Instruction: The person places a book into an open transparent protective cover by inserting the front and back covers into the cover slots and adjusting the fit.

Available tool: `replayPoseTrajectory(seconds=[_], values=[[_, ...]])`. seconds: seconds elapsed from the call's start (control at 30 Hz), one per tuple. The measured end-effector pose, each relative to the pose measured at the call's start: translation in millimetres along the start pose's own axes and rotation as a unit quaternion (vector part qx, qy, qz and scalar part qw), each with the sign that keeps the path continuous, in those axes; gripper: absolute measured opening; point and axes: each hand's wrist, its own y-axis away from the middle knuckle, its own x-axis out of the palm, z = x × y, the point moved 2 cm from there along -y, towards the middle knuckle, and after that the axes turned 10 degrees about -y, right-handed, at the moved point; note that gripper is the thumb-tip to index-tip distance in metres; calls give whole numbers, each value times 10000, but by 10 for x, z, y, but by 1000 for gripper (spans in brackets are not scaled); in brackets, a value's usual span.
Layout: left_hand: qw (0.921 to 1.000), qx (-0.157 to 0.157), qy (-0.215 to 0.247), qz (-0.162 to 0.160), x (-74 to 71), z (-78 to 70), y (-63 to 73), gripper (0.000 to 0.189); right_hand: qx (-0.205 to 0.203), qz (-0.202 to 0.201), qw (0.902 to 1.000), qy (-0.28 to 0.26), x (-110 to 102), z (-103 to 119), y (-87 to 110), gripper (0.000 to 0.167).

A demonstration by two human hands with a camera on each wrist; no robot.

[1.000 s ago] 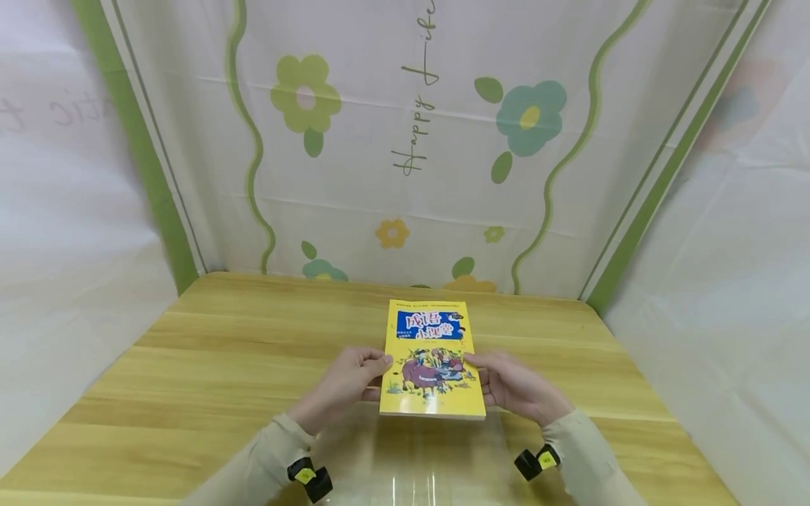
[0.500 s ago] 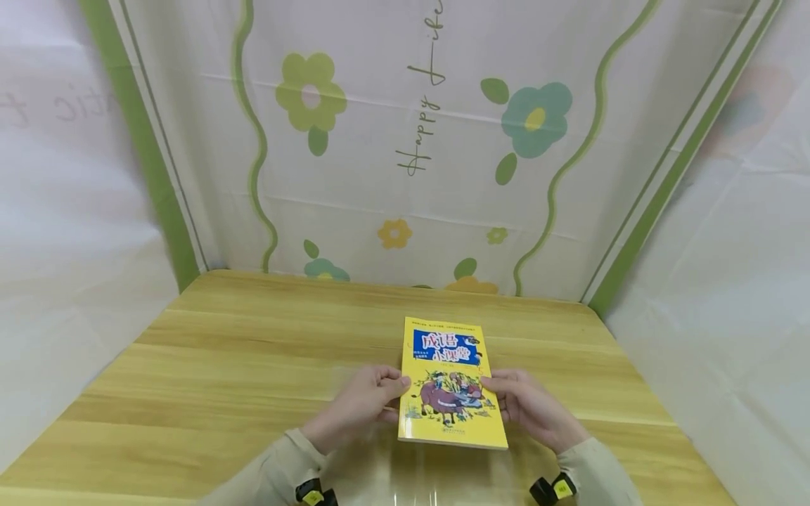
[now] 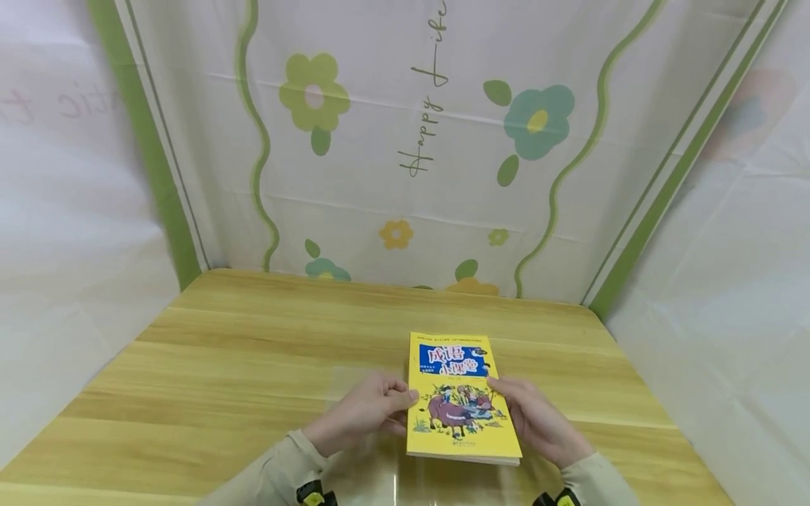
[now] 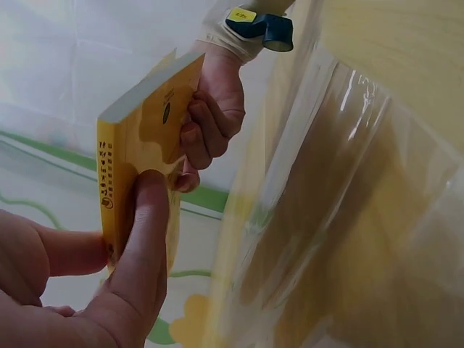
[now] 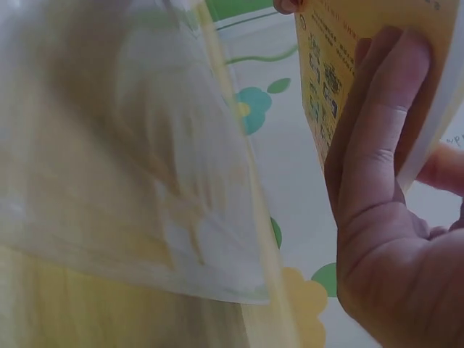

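Note:
A yellow book [image 3: 462, 407] with a blue title panel and a drawn purple ox on its cover is held above the table, cover facing up. My left hand [image 3: 370, 414] grips its left edge, thumb on the cover and fingers underneath. On the opposite edge my right hand [image 3: 538, 418] pinches it the same way, thumb on top. The left wrist view shows the book's spine [image 4: 107, 181] beside the left hand's thumb and fingers. In the right wrist view, the right hand's fingers [image 5: 388, 116] press flat against the back cover.
Beneath the hands, a clear glossy plastic sheet or bag [image 3: 373, 478] lies on the wood-grain table [image 3: 221, 379]. A white curtain [image 3: 380, 140] with printed flowers hangs behind the table, and white cloth closes off both sides.
Both hands have brought the book nearer to the body and slightly to the right, and it now appears larger. The head view has shifted slightly.

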Motion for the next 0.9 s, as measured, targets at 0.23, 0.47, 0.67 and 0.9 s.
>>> replayPoseTrajectory(seconds=[0.23,0.47,0.67,0.9], values=[[9995,-62,-234,223,14,35,-5,17,92,-206,9997,71,-27,-32,21,45],[9987,-135,-326,374,17,49,10,15,206,98,9995,219,-45,-19,45,36],[9980,-133,-492,383,1,35,24,15,273,340,9985,318,-59,2,74,33],[9971,-143,-586,468,-8,19,34,14,306,401,9972,558,-82,-3,79,32]])
